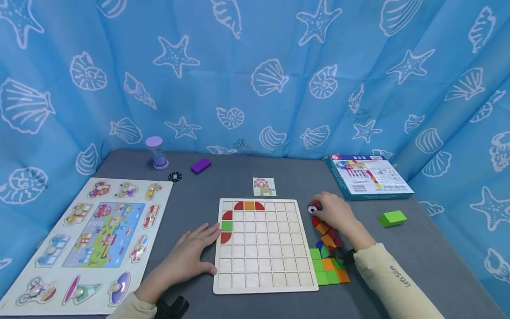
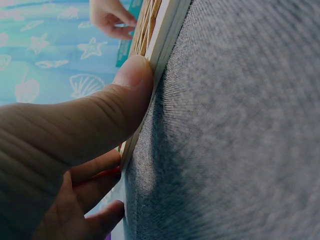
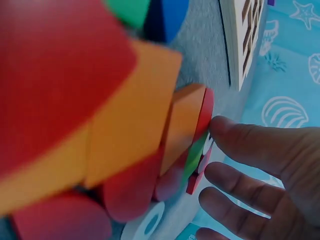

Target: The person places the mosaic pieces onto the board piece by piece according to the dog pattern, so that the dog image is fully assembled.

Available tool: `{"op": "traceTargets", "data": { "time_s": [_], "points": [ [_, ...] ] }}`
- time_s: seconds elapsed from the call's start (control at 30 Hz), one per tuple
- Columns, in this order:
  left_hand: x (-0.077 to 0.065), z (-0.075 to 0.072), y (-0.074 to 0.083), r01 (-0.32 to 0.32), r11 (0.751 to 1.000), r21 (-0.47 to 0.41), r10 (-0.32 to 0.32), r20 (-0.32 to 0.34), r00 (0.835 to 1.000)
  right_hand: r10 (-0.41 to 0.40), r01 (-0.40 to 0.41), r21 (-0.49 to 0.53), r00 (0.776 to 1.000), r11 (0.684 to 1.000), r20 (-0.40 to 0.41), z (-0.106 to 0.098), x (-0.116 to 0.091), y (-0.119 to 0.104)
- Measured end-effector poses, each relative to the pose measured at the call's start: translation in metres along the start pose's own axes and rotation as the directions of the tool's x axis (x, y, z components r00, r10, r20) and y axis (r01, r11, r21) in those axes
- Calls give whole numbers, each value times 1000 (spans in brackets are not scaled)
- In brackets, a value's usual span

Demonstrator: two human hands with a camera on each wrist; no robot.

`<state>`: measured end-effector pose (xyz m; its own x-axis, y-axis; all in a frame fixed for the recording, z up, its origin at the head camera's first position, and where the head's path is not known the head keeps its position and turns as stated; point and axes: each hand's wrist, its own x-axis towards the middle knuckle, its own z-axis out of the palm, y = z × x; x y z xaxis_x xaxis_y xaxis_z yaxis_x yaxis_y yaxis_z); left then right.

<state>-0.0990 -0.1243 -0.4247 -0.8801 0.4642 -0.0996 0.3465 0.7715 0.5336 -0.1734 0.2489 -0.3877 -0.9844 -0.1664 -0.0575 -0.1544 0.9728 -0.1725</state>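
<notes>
My left hand (image 1: 191,254) lies at the left side of a wooden grid board (image 1: 267,266), fingers extended. In the left wrist view its thumb (image 2: 127,87) presses the board's edge. Red quarter-round and green and orange square blocks fill several cells at the board's upper left. To the right of the board, my right hand (image 1: 334,212) pinches a block with a white circle (image 1: 312,210) at the far end of a pile. In the right wrist view, the pile's orange blocks (image 3: 132,110) and red blocks lie before the thumb and fingertips. Green squares (image 1: 318,266) lie nearer me.
A small pattern card (image 1: 264,186) lies behind the board. At left are a knob puzzle (image 1: 107,235), an hourglass (image 1: 157,153), a black disc (image 1: 175,177) and a purple block (image 1: 201,166). A flat box (image 1: 370,177) and a green block (image 1: 392,218) stand at right.
</notes>
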Motion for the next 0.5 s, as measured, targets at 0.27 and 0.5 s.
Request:
{"op": "traceTargets", "data": {
  "time_s": [0.27,0.5],
  "points": [
    [1,-1,1,-1,1000,-5,1,-2,1000,24,-23,-16,999,1000,48,-6,3,-2],
    [-1,-1,0,-2,1000,-8,2,-3,1000,33,-32,-59,999,998,28,-4,6,-10]
  ]
}}
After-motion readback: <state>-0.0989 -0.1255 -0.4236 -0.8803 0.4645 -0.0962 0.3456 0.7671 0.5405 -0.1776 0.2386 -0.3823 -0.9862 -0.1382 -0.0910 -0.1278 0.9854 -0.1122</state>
